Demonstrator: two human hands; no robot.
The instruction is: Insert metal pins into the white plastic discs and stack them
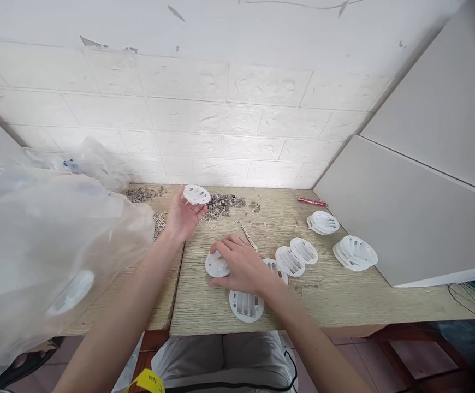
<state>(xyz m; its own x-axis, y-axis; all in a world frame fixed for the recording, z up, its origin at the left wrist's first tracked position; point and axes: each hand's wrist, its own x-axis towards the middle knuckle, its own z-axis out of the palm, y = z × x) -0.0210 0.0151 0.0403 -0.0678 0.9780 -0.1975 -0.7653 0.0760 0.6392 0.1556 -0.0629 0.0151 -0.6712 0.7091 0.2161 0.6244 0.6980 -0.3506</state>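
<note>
My left hand [182,217] is raised palm-up over the wooden table [344,295], pinching a white round slotted plastic disc [196,194] at its fingertips. My right hand [243,266] lies palm-down on the table, fingers pressed on another white disc [216,266]. More of these discs lie around it: one [246,305] at the front edge, one partly under my wrist, and two [297,256] in a row to the right. A thin metal strip [249,237] lies just beyond my right fingers.
Two small stacks of discs [322,222] [355,252] sit at the right by grey panels [405,218]. Metal bits [221,204] are heaped near the brick wall. A red pen-like tool [312,202] lies at the back. A large clear plastic bag [36,245] fills the left.
</note>
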